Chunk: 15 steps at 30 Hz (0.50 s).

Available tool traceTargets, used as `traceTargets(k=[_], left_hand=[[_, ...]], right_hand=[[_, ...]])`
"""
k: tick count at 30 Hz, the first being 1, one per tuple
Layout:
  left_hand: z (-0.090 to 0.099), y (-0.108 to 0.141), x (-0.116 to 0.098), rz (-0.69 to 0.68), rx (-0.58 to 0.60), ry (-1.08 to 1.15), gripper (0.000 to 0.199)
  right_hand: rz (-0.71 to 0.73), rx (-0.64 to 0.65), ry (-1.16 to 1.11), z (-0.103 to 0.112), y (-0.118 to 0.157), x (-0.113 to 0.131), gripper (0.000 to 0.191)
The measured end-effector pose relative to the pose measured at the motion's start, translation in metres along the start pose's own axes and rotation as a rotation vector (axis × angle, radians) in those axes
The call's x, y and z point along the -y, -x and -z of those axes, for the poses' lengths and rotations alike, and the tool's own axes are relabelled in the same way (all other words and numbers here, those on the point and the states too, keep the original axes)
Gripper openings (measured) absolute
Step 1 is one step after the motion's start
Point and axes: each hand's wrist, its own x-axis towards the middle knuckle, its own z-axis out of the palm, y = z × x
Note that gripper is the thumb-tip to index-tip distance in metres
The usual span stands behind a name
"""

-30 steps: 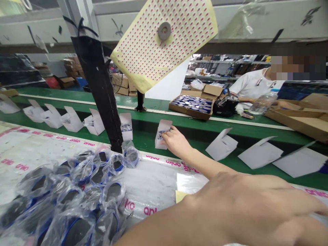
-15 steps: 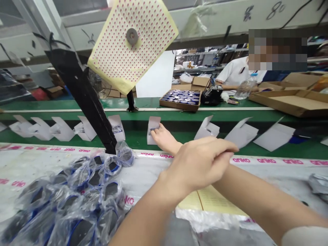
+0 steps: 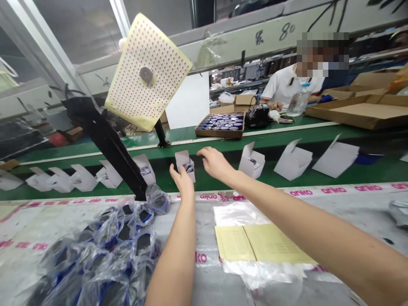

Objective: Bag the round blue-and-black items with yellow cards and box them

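Observation:
A small white box (image 3: 182,157) with its lid raised stands on the green conveyor, and a plastic-wrapped item (image 3: 188,168) shows inside it. My left hand (image 3: 185,183) is at the front left of this box, thumb and finger apart; whether it presses on the box I cannot tell. Just right of the box hovers my right hand (image 3: 217,163), its fingers bent and apart from the thumb, with nothing visible in them. Bagged blue-and-black round items (image 3: 124,231) lie heaped at the lower left. Yellow printed sheets (image 3: 274,244) rest on plastic beneath my right forearm.
More open white boxes (image 3: 293,160) line the conveyor (image 3: 219,148) on both sides. A black post (image 3: 111,146) and a hanging dotted sheet (image 3: 149,55) stand at left. Behind are a carton of blue discs (image 3: 219,125), a bottle (image 3: 299,100) and a seated person (image 3: 279,85).
My right hand has come out of the white box to its right. My left hand has moved from above my right forearm to the box's left side. The view has tilted.

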Motion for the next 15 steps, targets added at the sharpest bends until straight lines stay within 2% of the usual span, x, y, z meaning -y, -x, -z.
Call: traceTargets(k=[2, 4, 8, 10, 15], left_hand=[[-0.003, 0.000, 0.018, 0.085, -0.002, 0.020, 0.044], [-0.003, 0.002, 0.026, 0.120, -0.006, 0.058, 0.045], [-0.001, 0.000, 0.028, 0.124, -0.012, 0.171, 0.057], [0.001, -0.004, 0.027, 0.131, -0.012, 0.216, 0.064], [0.003, -0.013, 0.032, 0.189, -0.015, 0.225, 0.072]], right_hand=[[0.023, 0.040, 0.008, -0.001, -0.004, 0.000, 0.031], [0.093, 0.089, 0.013, -0.004, -0.010, 0.005, 0.025], [0.313, 0.290, 0.079, -0.015, -0.030, 0.020, 0.041], [0.349, 0.371, 0.113, -0.021, -0.041, 0.026, 0.041], [0.295, 0.432, 0.038, -0.036, -0.059, 0.031, 0.009]])
